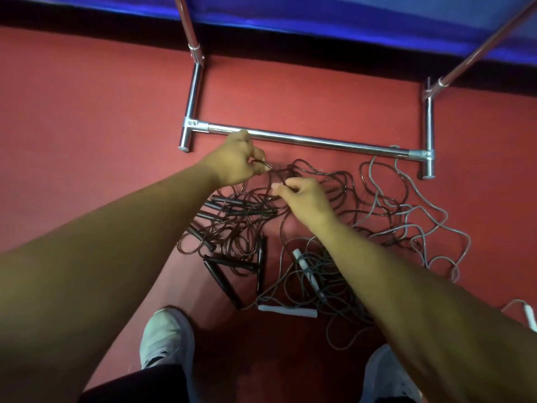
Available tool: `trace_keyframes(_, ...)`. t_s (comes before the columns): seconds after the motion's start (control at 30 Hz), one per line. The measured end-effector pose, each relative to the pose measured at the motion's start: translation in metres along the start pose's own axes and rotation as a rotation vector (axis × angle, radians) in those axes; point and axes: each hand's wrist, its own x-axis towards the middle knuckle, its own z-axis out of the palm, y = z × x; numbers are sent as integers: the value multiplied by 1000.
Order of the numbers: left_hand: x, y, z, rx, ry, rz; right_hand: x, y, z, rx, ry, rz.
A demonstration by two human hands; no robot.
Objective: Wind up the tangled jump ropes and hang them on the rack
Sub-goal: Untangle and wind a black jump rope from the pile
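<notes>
Red flooring (87, 112) carries the tangled jump ropes (232, 228), heaped just on the near side of the chrome rack (319, 142) base bar. Our left hand (236, 161) pinches a dark strand at the heap's far left, fingers curled tight on it. Our right hand (302, 199) pinches another dark strand just beside it. Grey cord (412, 210) sprawls right, and a white handle (286, 311) lies near our shoes (165, 338).

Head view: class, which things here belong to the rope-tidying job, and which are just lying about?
Job: dark ropes, pinched by left hand and right hand; grey rope; white handle; rack.
Just there: red floor; blue mat; shoes.
</notes>
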Motion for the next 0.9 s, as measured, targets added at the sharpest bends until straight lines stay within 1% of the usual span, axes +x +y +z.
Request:
trace_keyframes(0.1, -15, 19, -27, -65, -12, -40, -17, -43, -29, 0, -75, -44)
trace_keyframes(0.2, -36, 40, -50, -150, -25, -93, -34, -91, -52, 59, -108, -121)
trace_keyframes(0.33, -72, 73, -76, -255, -23, -63, -75, -156, -91, 65, -167, -201)
trace_keyframes(0.4, -92, 88, -90, -243, -2, -53, -103, -187, -116, 57, -152, -246)
trace_keyframes(0.47, -112, 102, -104, -245, 21, -36, -129, -215, -141, 104, -127, -285)
trace_keyframes(0.57, -144, 129, -126, -362, 63, 43, -166, -255, -176, 182, -63, -335)
trace_keyframes(0.63, -160, 146, -140, -357, 93, 112, -188, -277, -192, 208, 0, -371)
trace_keyframes(0.7, -176, 165, -156, -342, 150, 183, -208, -292, -205, 164, 94, -404)
trace_keyframes(0.77, -197, 188, -172, -480, 253, 274, -226, -300, -218, 78, 185, -428)
trace_keyframes(0.83, -221, 211, -189, -633, 391, 349, -240, -297, -231, 12, 234, -383)
trace_keyframes(0.9, -241, 232, -203, -666, 505, 382, -248, -287, -242, -79, 230, -306)
